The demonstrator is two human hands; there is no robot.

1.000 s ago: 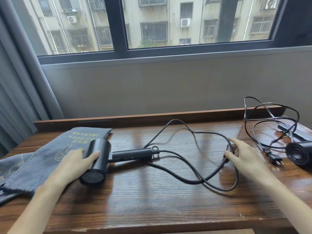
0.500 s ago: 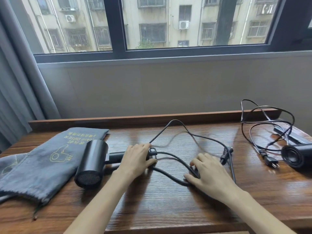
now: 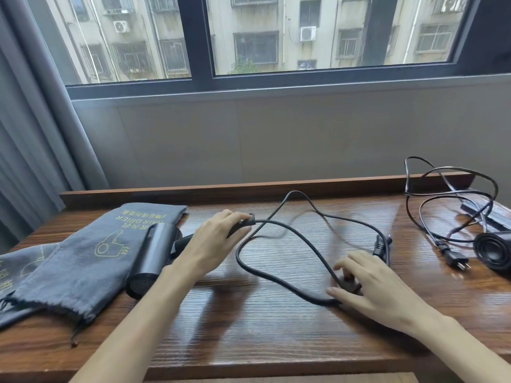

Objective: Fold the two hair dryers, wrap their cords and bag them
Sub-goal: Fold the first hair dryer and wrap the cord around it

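Note:
A black hair dryer (image 3: 153,255) lies on the wooden table (image 3: 262,341), its barrel partly on a grey drawstring bag (image 3: 83,261). My left hand (image 3: 214,244) grips the dryer's handle near its cord end. Its black cord (image 3: 279,244) loops across the table's middle to a plug (image 3: 381,246). My right hand (image 3: 373,286) pinches a stretch of that cord against the table. A second black dryer (image 3: 493,251) lies at the right edge with its tangled cord (image 3: 448,200) and plug (image 3: 453,257).
A second grey bag (image 3: 16,261) lies under the first at the far left. A raised wooden lip (image 3: 249,187) runs along the table's back edge, with wall and window behind. A grey curtain (image 3: 36,134) hangs at the left. A flat black object (image 3: 486,214) sits behind the right dryer.
My left hand stays on the dryer's handle, which has swung up and away from me, lifting the cord end. The cord loop has shifted and my right hand still holds its near part.

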